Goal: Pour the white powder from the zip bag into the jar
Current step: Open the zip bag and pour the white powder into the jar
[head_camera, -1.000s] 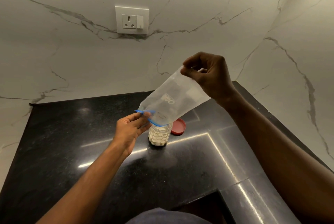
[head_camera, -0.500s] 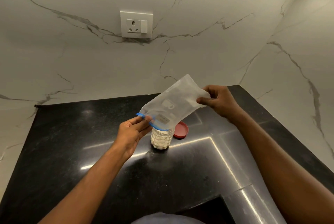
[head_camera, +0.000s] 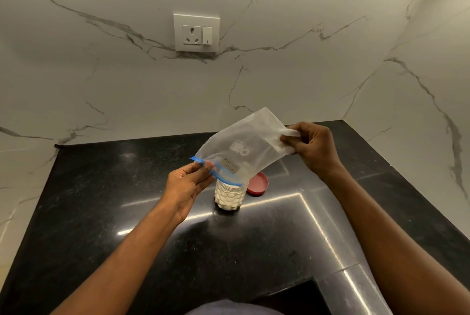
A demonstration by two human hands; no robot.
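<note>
Zip bag: zip bag (head_camera: 244,148), clear with a blue seal strip, held tilted in the air, mouth low over the jar, closed bottom raised toward the right.
Left hand: left hand (head_camera: 187,185) pinches the blue seal edge between thumb and fingertips; its grip is clenched on the bag's mouth.
Right hand: right hand (head_camera: 314,148) holds the raised bottom corner; grip grasping the bag.
Jar: jar (head_camera: 230,195) stands upright on the black tabletop (head_camera: 101,200), white powder showing through its dimpled wall; the bag's mouth hides its rim.
Lid: red lid (head_camera: 258,184) lies flat just beside the jar, partly behind the bag.
Surroundings: wall socket (head_camera: 196,32) on the marble wall (head_camera: 305,73) behind, well apart from the jar.
</note>
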